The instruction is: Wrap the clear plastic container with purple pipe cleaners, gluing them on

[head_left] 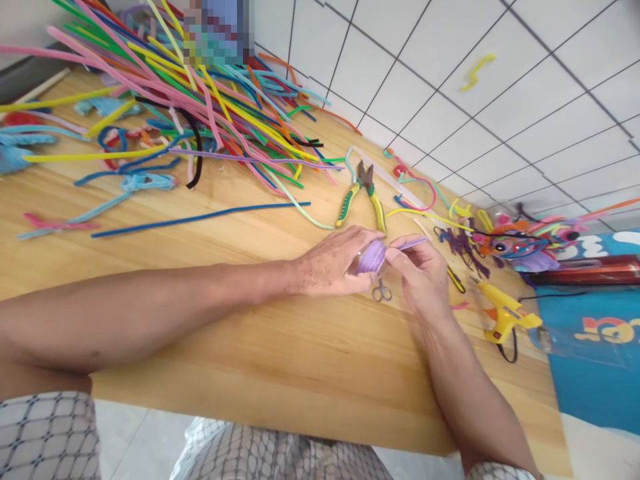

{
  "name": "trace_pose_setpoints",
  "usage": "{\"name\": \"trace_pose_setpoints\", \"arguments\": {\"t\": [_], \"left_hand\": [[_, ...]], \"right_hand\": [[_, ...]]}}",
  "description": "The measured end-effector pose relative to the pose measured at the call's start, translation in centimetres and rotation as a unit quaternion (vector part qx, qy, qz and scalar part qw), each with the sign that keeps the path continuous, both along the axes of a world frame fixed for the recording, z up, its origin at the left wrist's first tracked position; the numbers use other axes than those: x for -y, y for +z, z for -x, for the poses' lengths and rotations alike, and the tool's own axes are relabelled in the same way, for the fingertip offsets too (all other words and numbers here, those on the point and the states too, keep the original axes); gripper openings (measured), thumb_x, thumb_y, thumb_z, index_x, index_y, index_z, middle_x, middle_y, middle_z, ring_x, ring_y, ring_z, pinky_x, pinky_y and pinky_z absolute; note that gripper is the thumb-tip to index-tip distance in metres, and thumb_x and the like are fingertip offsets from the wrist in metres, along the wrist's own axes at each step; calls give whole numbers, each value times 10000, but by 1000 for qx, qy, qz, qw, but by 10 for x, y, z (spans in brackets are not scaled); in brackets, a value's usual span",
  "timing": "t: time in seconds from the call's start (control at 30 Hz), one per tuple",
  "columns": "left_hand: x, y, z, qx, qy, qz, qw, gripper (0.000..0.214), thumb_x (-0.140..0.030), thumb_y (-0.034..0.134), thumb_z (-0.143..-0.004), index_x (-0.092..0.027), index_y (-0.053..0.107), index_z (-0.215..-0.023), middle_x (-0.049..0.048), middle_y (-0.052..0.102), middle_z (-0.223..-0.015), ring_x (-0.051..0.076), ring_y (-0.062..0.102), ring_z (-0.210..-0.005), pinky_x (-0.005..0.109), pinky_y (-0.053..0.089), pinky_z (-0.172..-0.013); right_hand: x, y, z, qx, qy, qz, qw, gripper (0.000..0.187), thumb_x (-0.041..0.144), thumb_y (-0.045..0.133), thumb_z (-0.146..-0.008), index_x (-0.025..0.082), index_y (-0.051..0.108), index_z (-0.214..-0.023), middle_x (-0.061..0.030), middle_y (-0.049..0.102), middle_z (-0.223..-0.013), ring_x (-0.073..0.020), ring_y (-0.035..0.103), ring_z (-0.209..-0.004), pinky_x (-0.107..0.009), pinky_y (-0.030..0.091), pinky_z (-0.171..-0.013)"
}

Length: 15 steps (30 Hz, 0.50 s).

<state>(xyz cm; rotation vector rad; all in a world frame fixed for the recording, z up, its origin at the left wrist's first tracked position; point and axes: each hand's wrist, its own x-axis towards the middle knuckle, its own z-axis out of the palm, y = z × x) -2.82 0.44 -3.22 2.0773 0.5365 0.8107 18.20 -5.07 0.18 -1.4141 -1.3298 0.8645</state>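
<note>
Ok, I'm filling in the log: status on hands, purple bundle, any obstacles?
Left hand gripping purple bundle. Right hand pinching purple strip beside it. Scissors close by, pliers just beyond; neither seems in the way.

I am facing a wooden surface (300, 373); a white tiled wall (420, 60) with dark lines is rising behind it, and pale floor (135, 433) is showing below it.
</note>
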Motion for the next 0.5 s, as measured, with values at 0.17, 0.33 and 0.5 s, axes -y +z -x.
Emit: {"name": "trace_pose_setpoints", "arguments": {"t": [0.17,0.33,0.5], "left_hand": [[2,1,-1,-3,3,0,1000,690,-367,697,-881,-189,511,-1521,181,649,-1510,359,622,-1410,568,515,-1220],[1,1,0,-9,-4,-4,1000,650,-343,657,-894,-187,516,-1509,180,647,-1517,360,621,-1406,578,518,-1210],[0,0,1,-14,-11,-3,1000,635,-405,633,-935,-186,511,-1519,177,644,-1519,350,616,-1415,556,512,-1221]], "right_hand": [[0,1,1,-5,3,-3,1000,289,470,931,-808,272,732,-876,15,695,-839,-152,657,-751,-298,581,-683],[0,2,2,-5,4,4,1000,327,532,945,-793,283,748,-871,-3,711,-860,-176,670,-764,-336,610,-681],[0,2,1,-3,15,1,1000,303,512,939,-806,281,755,-874,-1,721,-871,-171,676,-755,-334,617,-691]]}}
